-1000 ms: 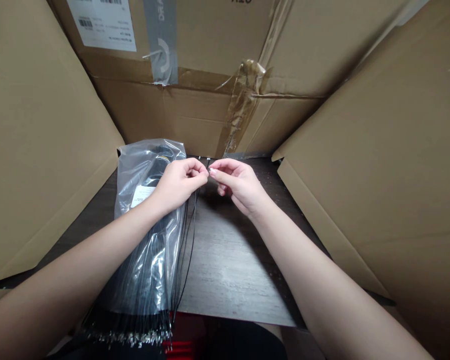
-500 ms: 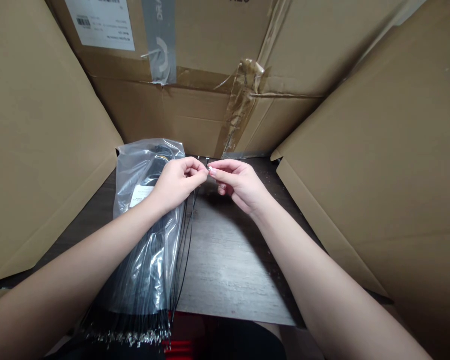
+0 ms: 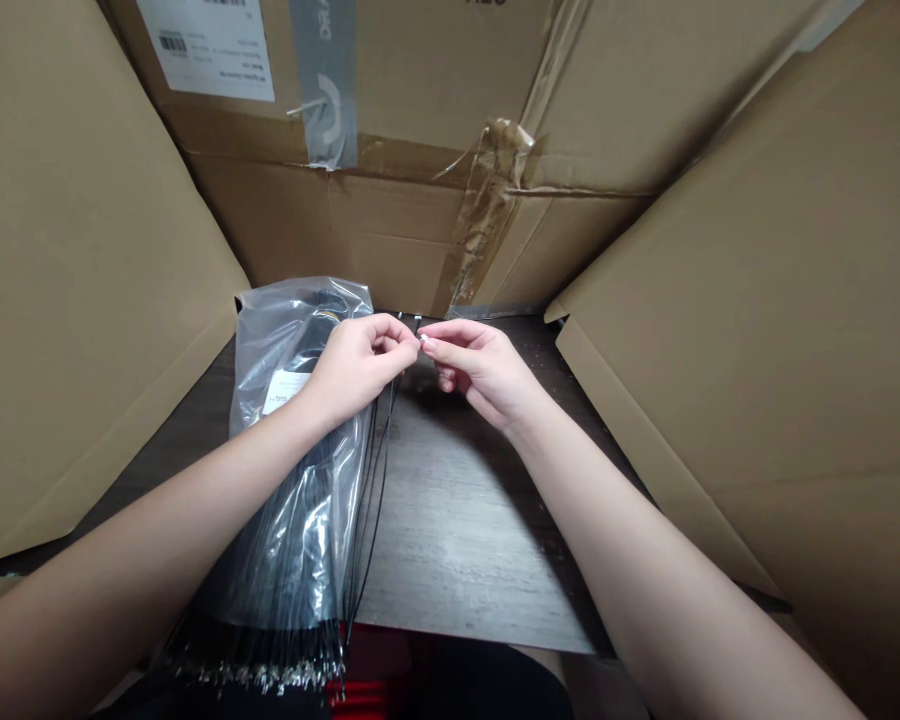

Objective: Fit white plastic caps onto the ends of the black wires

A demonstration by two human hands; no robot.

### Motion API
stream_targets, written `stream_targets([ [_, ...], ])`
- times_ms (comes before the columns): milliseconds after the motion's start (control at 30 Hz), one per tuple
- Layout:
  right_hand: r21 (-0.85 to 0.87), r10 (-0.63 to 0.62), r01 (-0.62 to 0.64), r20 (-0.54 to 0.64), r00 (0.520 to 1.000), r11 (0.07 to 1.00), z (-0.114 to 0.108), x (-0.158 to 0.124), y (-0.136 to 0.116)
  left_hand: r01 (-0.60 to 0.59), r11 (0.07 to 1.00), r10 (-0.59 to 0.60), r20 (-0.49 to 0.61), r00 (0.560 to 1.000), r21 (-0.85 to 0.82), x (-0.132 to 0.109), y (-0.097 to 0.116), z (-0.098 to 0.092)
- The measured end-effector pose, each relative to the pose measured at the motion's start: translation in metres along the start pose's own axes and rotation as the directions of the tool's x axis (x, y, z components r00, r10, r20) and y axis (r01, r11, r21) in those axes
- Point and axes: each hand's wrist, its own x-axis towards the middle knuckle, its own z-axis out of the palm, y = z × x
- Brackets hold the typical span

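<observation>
My left hand (image 3: 356, 368) pinches the metal end of thin black cords (image 3: 375, 480) that trail down toward me over the table. Fingertip to fingertip with it, my right hand (image 3: 480, 368) pinches a small pale piece at the same cord end. Both hands are closed. Under my left wrist lies a clear plastic bag (image 3: 300, 500) full of black cords, their small metal ends (image 3: 270, 675) spilling out at the near edge.
The hands work over a dark wood-grain table (image 3: 457, 530). Cardboard boxes wall it in: one on the left (image 3: 82, 280), a taped one with a label at the back (image 3: 420, 120), one on the right (image 3: 765, 330). Something red (image 3: 360, 690) shows below the table edge.
</observation>
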Motion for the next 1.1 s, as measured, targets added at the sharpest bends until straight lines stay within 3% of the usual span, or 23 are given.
stream_targets([
  [600,0.003,0.014,-0.014,0.002,1.000,1.000,0.0014,-0.0011,-0.0022,-0.011,0.999,0.014,-0.059,0.998,0.042,-0.0002,0.0018,0.0002],
  [1100,0.044,0.021,-0.021,-0.008,1.000,0.999,0.0041,-0.0032,-0.0047,0.011,1.000,-0.011,-0.029,1.000,-0.012,0.0000,0.0004,-0.0001],
])
